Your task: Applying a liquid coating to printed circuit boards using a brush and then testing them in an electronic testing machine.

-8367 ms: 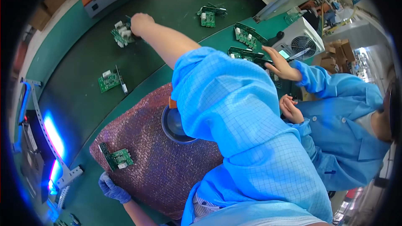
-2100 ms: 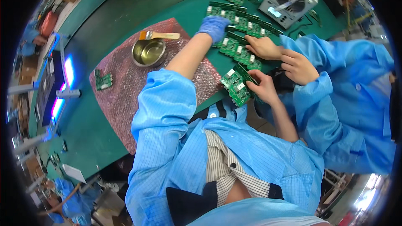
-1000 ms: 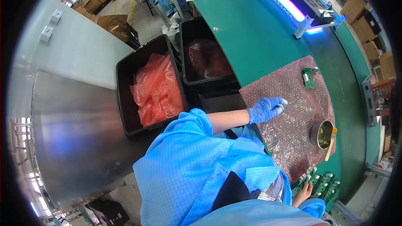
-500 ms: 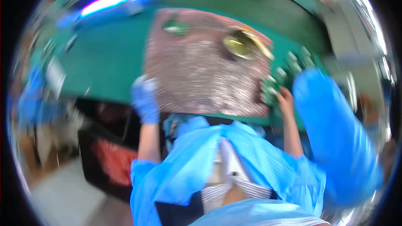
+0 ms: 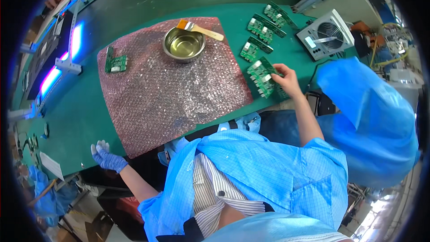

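Note:
My bare right hand (image 5: 287,80) grips the edge of a green circuit board (image 5: 260,79) between thumb and fingers, just right of the pink bubble-wrap mat (image 5: 152,103). My left hand (image 5: 109,157), in a blue glove with pale fingertips, is off the mat's near left corner by the table edge. It holds nothing, its fingers loosely bent and apart. A metal bowl of yellowish liquid (image 5: 184,47) stands on the mat's far part. Across its rim rests a flat brush (image 5: 204,30) with a wooden handle. Another circuit board (image 5: 117,64) lies on the mat's far left.
Several more circuit boards (image 5: 260,28) lie in a row on the green table (image 5: 210,14), beyond the right hand. A grey box with a fan (image 5: 324,36) stands at the far right. Near my right arm is a person's blue sleeve (image 5: 367,116). A lit frame (image 5: 60,62) stands left.
The view has turned and sharpened, so the mat and bowl appear farther left. My left hand is now beyond the mat's near left corner. My right hand stays at the circuit board.

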Demonstrator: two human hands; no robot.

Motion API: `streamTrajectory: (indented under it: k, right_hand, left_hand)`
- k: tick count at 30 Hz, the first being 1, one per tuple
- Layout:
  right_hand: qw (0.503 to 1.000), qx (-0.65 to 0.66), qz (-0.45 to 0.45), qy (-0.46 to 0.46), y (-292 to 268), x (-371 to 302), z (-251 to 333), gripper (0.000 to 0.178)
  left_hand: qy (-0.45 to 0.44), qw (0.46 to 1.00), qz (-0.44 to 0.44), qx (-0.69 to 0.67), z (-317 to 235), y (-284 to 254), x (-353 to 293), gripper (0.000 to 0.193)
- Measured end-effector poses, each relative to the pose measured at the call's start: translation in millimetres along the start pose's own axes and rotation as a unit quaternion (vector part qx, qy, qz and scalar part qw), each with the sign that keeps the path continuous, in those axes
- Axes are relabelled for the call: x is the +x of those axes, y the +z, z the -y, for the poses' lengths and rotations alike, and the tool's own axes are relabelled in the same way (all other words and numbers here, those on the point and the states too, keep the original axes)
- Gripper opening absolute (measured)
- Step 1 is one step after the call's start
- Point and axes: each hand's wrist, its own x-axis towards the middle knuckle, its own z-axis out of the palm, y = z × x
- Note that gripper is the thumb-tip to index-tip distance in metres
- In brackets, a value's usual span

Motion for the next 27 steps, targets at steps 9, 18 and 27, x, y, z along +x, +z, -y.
streamTrajectory:
  k: [9,18,27]
  right_hand:
    - [0.959,-0.270,-0.046,-0.068,-43,57,-25,0.029]
    - [0.910,-0.334,-0.126,-0.211,-14,60,22,0.020]
    - [0.904,-0.255,0.130,-0.319,143,12,54,0.009]
  left_hand:
    - [0.066,0.997,0.019,0.030,25,7,16,0.025]
    - [0.092,0.990,-0.049,0.092,43,1,12,0.018]
    - [0.063,0.950,-0.006,0.306,11,-6,17,0.026]
